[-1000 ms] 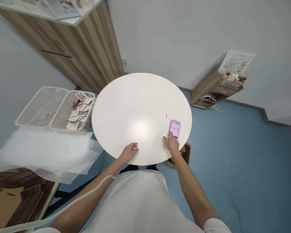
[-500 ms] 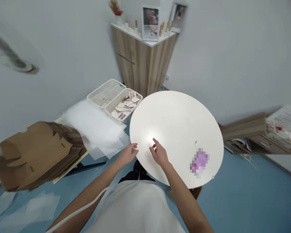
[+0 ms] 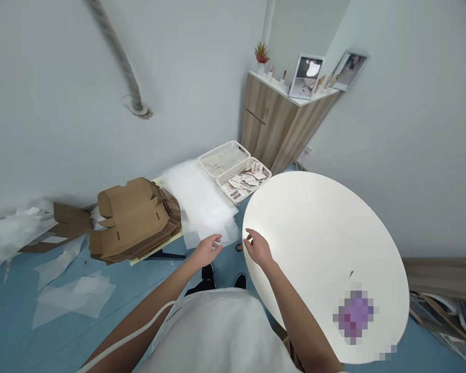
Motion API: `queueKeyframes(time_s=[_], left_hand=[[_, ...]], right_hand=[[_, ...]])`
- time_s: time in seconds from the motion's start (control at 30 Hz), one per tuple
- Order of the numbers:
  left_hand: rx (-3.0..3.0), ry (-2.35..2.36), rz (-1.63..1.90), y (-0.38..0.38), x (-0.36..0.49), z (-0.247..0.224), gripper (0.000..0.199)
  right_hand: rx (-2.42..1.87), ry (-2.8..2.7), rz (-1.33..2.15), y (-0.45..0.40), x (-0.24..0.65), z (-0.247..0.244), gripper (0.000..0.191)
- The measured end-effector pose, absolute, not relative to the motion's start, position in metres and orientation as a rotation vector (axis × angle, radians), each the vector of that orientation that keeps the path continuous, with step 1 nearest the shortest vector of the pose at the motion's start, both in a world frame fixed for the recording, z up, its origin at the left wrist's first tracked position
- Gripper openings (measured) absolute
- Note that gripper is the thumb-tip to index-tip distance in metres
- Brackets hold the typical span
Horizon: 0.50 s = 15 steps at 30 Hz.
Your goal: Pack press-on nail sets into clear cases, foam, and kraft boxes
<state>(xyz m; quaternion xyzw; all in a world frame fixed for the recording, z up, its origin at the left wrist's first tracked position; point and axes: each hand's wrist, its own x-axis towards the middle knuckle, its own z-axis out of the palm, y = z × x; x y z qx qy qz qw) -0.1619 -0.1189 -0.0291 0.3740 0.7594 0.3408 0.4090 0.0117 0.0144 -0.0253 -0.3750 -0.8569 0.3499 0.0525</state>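
My left hand (image 3: 206, 251) is held out in the air with fingers apart and nothing in it, nearest to the front corner of a pile of thin white sheets (image 3: 202, 194). My right hand (image 3: 258, 247) hovers over the left edge of a round white table (image 3: 318, 233), its fingers spread and slightly bent, also holding nothing. Left of the sheets lies a stack of flat brown cardboard boxes (image 3: 135, 212). Behind the sheets two white plastic baskets stand side by side; the right basket (image 3: 222, 182) holds many small printed cards (image 3: 248, 178).
On the table's right part lies a blurred purple item (image 3: 355, 313), with a small dark bit (image 3: 351, 274) near it. A wood-grain cabinet (image 3: 272, 119) carries picture frames and a plant. White sheets (image 3: 75, 298) lie on the blue floor (image 3: 140, 311). A pipe (image 3: 118, 52) runs down the wall.
The view has turned left, so the table and cabinet sit further right and more floor and cardboard show. Both hands stay empty, and my right hand is now over the table's left edge.
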Motion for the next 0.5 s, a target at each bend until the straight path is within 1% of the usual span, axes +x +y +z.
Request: queueKeyframes(time_s=[0.23, 0.4, 0.5], left_hand=[[1.028, 1.888, 0.914, -0.123, -0.224, -0.037, 0.043], [1.108, 1.810, 0.945, -0.101, -0.244, -0.039, 0.042], [1.138, 1.769, 0.929, -0.079, -0.250, -0.036, 0.041]], right_hand=[[-1.092, -2.652, 0.935, 0.010, -0.057, -0.022, 0.034], [-1.117, -2.608, 0.895, 0.011, -0.067, -0.024, 0.033], [-1.174, -2.529, 0.939, 0.025, -0.067, -0.025, 0.034]])
